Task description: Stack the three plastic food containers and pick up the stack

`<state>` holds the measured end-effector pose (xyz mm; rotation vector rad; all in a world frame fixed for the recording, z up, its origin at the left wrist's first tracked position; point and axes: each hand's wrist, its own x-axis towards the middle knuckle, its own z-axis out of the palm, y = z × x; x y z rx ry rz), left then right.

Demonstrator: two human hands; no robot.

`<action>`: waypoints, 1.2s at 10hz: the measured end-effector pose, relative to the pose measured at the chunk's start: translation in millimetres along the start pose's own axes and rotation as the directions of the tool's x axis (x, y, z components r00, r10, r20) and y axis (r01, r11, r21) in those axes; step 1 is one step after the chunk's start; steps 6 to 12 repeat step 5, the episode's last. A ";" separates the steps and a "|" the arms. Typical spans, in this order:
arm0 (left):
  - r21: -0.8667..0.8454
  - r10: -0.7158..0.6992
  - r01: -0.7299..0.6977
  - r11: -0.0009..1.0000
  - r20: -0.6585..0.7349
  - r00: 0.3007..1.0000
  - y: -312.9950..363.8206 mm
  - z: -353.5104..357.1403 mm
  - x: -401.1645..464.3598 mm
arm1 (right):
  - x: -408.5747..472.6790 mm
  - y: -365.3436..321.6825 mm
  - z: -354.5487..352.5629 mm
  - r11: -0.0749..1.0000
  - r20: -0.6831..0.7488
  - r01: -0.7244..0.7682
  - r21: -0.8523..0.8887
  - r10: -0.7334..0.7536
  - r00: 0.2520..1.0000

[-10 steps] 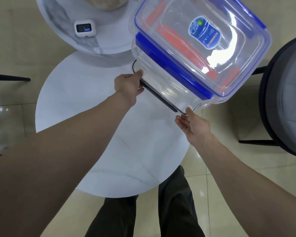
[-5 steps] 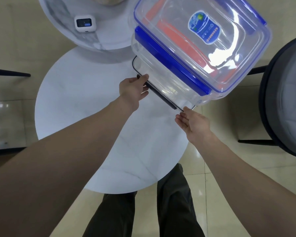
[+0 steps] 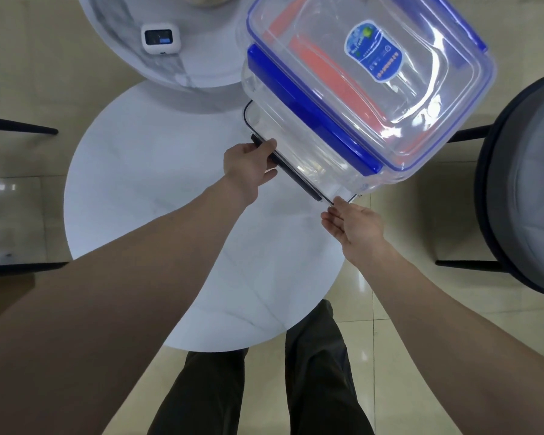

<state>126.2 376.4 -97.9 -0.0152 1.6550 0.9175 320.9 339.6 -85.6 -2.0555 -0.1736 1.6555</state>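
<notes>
L hand [image 3: 251, 166] grips handle [image 3: 292, 175]; R hand [image 3: 355, 222] open, fingertips at its end. Close R, lift stack [image 3: 358, 89] level w/ both.

At the upper right, the container stack [image 3: 368, 89] runs past the top edge; its label print [image 3: 374, 54] is illegible, and the lower containers are mostly hidden.
</notes>
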 end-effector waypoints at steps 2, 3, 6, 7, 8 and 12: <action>0.013 0.000 0.000 1.000 0.003 1.000 -3.5 -2.4 1.3 | 1.7 0.7 -1.2 1.000 0.016 0.006 -0.022 -0.005 1.000; 0.026 0.010 -0.010 1.000 -0.005 1.000 -8.2 -5.1 1.3 | 0.6 2.3 -1.9 0.998 0.001 0.022 -0.053 -0.022 1.000; 0.047 0.018 -0.016 0.999 -0.052 0.998 -23.6 -14.7 -0.7 | -8.5 17.0 -7.8 0.985 0.069 0.062 -0.163 -0.052 0.996; 0.047 0.018 -0.016 0.999 -0.052 0.998 -23.6 -14.7 -0.7 | -8.5 17.0 -7.8 0.985 0.069 0.062 -0.163 -0.052 0.996; 0.047 0.018 -0.016 0.999 -0.052 0.998 -23.6 -14.7 -0.7 | -8.5 17.0 -7.8 0.985 0.069 0.062 -0.163 -0.052 0.996; 0.047 0.018 -0.016 0.999 -0.052 0.998 -23.6 -14.7 -0.7 | -8.5 17.0 -7.8 0.985 0.069 0.062 -0.163 -0.052 0.996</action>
